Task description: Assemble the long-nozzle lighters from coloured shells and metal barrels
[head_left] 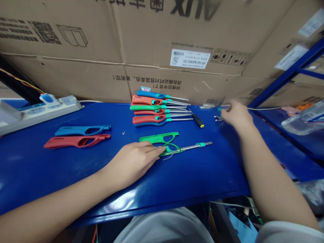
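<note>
My left hand lies over a green gas lighter shell half, its fingers together and gripping it against the blue table. The hand hides most of that half; its green trigger and long metal tube stick out to the right, with a thin bent wire beside them. Just behind lies the matching green shell half. At the far right of the table, my right hand has its fingers closed over a few small parts. What sits between those fingertips is too small to make out.
Several assembled lighters lie in a row at the back, beside a black screwdriver. Blue and red shell halves rest at left, tiny screws nearby. A power strip and cardboard boxes border the table.
</note>
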The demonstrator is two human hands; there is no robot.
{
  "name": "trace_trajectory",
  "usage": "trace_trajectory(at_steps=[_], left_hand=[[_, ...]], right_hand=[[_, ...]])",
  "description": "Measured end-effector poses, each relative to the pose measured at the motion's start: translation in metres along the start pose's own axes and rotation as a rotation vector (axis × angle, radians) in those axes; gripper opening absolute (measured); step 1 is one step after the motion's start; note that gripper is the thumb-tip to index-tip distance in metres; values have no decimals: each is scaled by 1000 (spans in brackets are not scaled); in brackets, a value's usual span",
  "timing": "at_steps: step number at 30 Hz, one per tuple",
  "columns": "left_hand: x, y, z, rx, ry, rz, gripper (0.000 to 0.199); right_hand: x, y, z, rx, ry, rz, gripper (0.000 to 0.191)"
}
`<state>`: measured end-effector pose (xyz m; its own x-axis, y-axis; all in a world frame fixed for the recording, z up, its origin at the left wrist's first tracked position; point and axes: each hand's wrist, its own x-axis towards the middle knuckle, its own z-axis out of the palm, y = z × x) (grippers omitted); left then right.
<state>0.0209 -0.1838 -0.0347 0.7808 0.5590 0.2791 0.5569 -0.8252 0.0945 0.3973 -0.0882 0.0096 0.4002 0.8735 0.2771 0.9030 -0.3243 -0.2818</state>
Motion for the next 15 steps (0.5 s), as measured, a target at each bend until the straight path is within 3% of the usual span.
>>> trace_trajectory(at_steps=[4,8,15], left_hand=[[1,0,-4,77,-76,-8,40],[2,1,-6,93,-82,23,43],[-1,-2,-1,71,-24,88,41]], right_hand=[[13,21,0,-58,8,69,41],[21,31,16,-99,18,67,46],[15,15,60,-61,41,-268,49]])
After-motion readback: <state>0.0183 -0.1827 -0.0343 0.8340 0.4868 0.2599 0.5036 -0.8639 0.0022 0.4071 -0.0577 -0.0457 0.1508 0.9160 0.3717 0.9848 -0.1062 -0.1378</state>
